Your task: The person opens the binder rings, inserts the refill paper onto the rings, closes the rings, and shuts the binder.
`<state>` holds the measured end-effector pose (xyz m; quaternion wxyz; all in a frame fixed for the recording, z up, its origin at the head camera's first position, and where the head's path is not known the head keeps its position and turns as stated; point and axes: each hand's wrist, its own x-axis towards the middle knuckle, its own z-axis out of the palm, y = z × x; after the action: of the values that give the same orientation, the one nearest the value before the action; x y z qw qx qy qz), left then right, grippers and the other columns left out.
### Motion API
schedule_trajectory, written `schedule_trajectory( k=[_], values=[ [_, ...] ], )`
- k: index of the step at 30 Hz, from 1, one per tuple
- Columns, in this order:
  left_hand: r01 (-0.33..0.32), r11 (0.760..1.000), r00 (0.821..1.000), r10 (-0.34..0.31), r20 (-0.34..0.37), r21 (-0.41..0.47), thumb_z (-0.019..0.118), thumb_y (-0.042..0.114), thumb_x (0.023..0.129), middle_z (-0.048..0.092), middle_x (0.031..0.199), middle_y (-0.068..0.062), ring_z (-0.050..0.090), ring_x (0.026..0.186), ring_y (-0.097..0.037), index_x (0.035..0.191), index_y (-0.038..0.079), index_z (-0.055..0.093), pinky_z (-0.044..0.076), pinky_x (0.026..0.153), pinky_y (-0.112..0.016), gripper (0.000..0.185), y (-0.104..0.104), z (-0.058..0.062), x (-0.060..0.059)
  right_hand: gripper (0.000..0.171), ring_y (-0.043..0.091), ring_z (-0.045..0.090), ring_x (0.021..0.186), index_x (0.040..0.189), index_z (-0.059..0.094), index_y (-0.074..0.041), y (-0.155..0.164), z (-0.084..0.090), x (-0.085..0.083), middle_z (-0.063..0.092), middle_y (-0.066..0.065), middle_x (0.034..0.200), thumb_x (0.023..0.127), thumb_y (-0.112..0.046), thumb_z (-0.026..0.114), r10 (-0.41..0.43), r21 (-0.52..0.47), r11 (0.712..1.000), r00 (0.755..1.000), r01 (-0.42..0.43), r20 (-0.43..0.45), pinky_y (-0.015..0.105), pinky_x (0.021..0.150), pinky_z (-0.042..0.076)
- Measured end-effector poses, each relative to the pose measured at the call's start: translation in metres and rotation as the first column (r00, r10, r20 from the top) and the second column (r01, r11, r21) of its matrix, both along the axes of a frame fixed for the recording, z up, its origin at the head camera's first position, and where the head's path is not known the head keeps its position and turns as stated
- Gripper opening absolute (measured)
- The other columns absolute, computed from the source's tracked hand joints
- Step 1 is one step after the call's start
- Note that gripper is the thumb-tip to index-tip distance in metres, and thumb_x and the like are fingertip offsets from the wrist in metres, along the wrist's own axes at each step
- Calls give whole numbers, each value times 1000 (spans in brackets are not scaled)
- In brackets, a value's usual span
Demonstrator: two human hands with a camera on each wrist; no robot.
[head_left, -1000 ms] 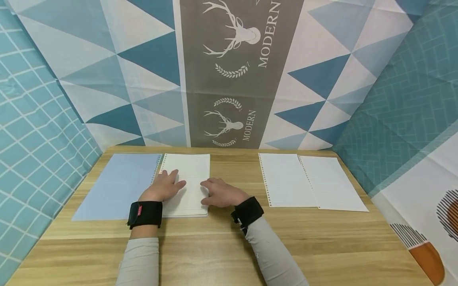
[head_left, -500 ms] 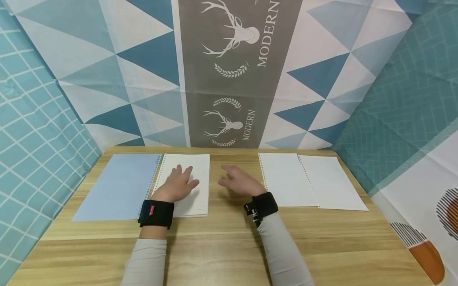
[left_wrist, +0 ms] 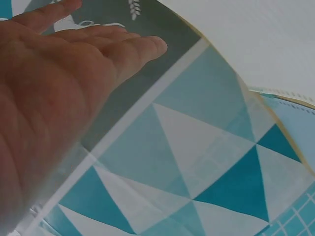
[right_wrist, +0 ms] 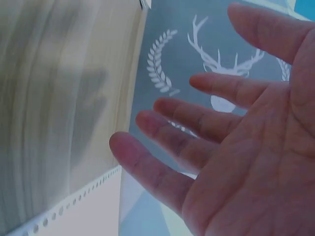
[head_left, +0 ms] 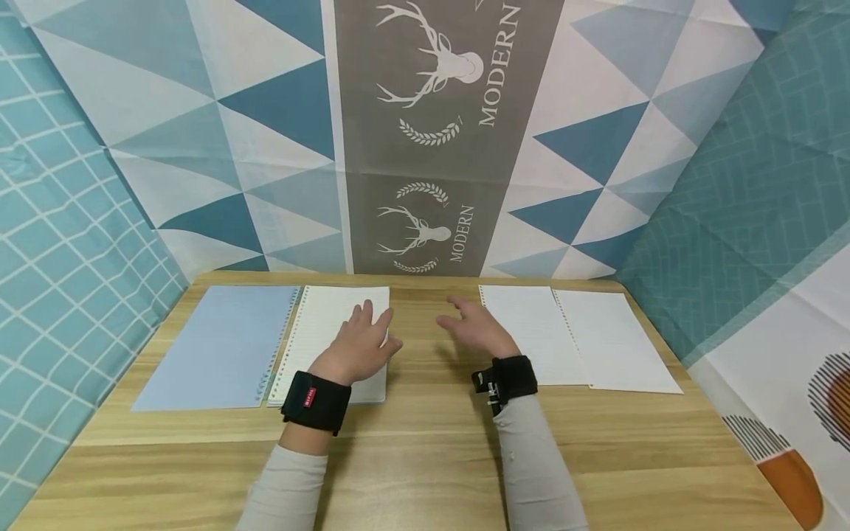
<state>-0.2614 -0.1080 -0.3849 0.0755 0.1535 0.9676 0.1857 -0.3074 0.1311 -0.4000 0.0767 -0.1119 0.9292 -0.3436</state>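
On table: L hand flat on open notebook, fingers straight; R hand above wood, fingers spread.

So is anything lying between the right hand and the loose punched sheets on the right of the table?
Nothing visible does. The right hand hovers open beside the left edge of the loose sheets, with only bare table under it. The left hand rests on the open notebook, away from that path.
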Motion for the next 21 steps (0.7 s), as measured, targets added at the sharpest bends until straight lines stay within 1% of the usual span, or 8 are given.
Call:
schedule_trajectory(
  k=[3, 7, 9, 14, 17, 21],
  values=[
    [24, 1000, 999, -24, -32, -6, 50, 38, 106, 13, 165, -35, 12, 155, -52, 159, 3, 31, 23, 121, -66, 66, 8, 2, 3, 66, 41, 45, 144, 156, 38, -5, 9, 1, 1, 45, 21, 157, 103, -42, 54, -34, -14, 999, 999, 33, -9, 55, 116, 39],
    [55, 998, 996, -56, -65, -6, 53, 37, 105, 15, 164, -36, 15, 154, -53, 158, 4, 34, 26, 120, -67, 65, 17, 4, 8, 66, 41, 44, 144, 158, 35, -7, 19, 3, 2, 44, 19, 158, 104, -41, 54, -84, -33, 996, 996, 84, 5, 56, 115, 39],
    [69, 998, 995, -70, -74, -9, 54, 38, 105, 15, 164, -36, 16, 154, -52, 157, 4, 35, 26, 119, -67, 65, 21, 4, 10, 66, 42, 44, 144, 158, 34, -8, 23, 4, 3, 43, 20, 158, 105, -42, 52, -104, -25, 994, 994, 104, 12, 57, 114, 40],
    [99, 995, 991, -98, -92, 1, 56, 39, 104, 17, 164, -35, 16, 154, -52, 156, 6, 38, 26, 119, -67, 64, 31, 3, 16, 65, 44, 46, 141, 155, 36, -3, 36, 6, 3, 45, 25, 155, 105, -42, 50, -152, 6, 988, 988, 152, 10, 57, 112, 42],
    [123, 992, 987, -123, -106, -4, 57, 39, 104, 18, 164, -35, 16, 154, -52, 155, 7, 40, 26, 119, -67, 63, 38, 3, 19, 63, 44, 47, 140, 153, 38, -1, 46, 7, 3, 46, 28, 153, 105, -41, 50, -200, 22, 980, 980, 199, 20, 57, 109, 44],
    [147, 989, 982, -148, -116, -18, 58, 38, 103, 20, 164, -34, 18, 154, -52, 154, 8, 42, 27, 119, -67, 61, 45, 3, 24, 63, 45, 48, 139, 152, 39, -1, 59, 8, 4, 46, 30, 152, 105, -40, 50, -272, 36, 962, 961, 270, 47, 56, 107, 46]
  ],
)
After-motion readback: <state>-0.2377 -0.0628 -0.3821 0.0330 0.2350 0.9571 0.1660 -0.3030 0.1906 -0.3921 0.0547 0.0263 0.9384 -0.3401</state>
